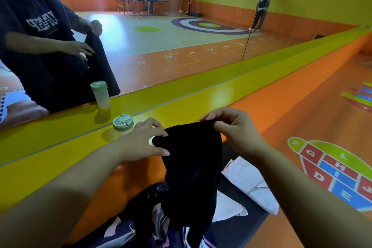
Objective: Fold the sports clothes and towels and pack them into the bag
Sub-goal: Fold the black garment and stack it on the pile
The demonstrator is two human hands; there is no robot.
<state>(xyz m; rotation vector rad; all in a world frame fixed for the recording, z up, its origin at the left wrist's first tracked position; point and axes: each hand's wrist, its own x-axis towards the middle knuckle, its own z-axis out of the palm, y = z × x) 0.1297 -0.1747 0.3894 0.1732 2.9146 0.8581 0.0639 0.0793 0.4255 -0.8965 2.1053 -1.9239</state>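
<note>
Black soft-knit garment point(191, 167) pinched at its top edge between thumb and curled forefinger of right hand point(227, 127), held up and hanging slack. Left hand point(145, 139) at the garment's left corner, bunched cloth caught between thumb underneath and loosely spread fingers above. Bare forearms reaching in from both bottom corners, covering much of the ground below and to either side of the garment.

Directly under the garment's hanging hem: dark navy fabric bag point(138, 213) with pink and white trim, partly hidden by the cloth itself. To the garment's lower right: small white cloth point(227, 207) lying flat, and beyond it a folded white towel point(251, 181) with a thin grey stripe, its far side cut off by the right forearm; both on a dark grey mat point(241, 227).

Just left of the garment, behind the left hand's fingers: pale green plastic bottle point(123, 124) with a round sage lid, lower body hidden by that hand, standing on a glossy yellow ledge point(60, 147). Behind the garment, along the ledge: wall mirror point(181, 36), repeating bottle, hands and cloth. Right of the garment: orange floor point(302, 117) with a painted letter hopscotch point(332, 175) in red, blue and green.
</note>
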